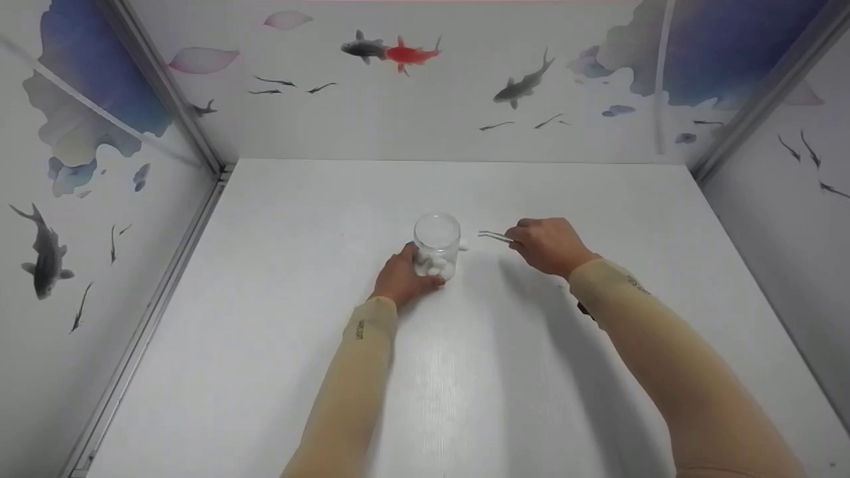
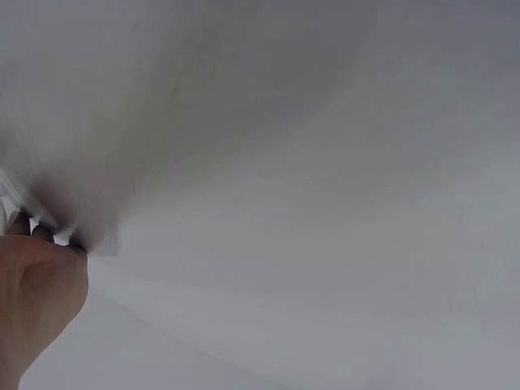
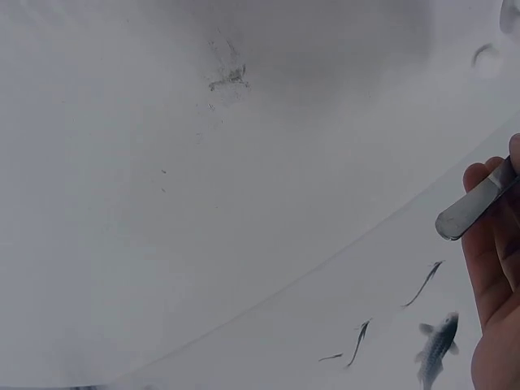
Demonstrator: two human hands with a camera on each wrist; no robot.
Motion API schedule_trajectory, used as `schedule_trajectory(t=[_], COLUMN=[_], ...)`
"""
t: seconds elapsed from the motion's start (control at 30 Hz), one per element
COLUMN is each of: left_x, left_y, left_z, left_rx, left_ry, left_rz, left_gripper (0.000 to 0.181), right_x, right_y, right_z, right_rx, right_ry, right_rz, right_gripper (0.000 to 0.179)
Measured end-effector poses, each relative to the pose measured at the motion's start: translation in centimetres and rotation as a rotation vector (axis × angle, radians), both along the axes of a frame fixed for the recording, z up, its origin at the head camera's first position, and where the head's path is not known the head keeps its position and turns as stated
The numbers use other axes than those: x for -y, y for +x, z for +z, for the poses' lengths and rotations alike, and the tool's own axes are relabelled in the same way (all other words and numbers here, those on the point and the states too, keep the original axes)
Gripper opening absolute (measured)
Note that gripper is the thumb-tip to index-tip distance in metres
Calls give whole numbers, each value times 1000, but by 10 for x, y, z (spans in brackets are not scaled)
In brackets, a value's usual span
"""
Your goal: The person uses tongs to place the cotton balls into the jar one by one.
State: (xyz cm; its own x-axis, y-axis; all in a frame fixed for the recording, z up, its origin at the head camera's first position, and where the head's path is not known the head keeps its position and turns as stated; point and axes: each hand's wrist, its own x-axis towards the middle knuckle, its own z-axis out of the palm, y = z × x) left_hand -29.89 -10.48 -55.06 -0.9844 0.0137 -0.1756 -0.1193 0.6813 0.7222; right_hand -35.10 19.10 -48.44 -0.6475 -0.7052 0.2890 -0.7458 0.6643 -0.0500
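Observation:
A clear jar stands on the table with several white balls, like cotton balls, in its lower part. My left hand grips it low down, thumb across the front and fingers at the left side. In the left wrist view the left hand shows only at the edge. My right hand pinches metal tweezers, their tips pointing left towards the jar with nothing seen between them. The tweezers' rear end sticks out of the right hand in the right wrist view. One small white piece lies right of the jar.
The white table is bordered by a back wall and side walls printed with fish. A metal rail runs along the left edge.

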Motion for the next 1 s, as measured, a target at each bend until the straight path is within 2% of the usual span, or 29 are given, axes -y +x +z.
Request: schedule_trajectory(t=[0.5, 0.73, 1.0], left_x=[2, 3, 3], left_y=[-1, -2, -2], left_z=[-3, -3, -5], left_rx=[14, -4, 0], left_ry=[7, 12, 29], left_rz=[-6, -6, -5], left_gripper=[93, 92, 96], right_x=[17, 28, 33], right_y=[-7, -8, -8], right_z=[-16, -21, -26], right_rx=[80, 51, 31], right_ry=[32, 122, 122], right_rz=[-25, -15, -15], right_gripper=[16, 14, 14])
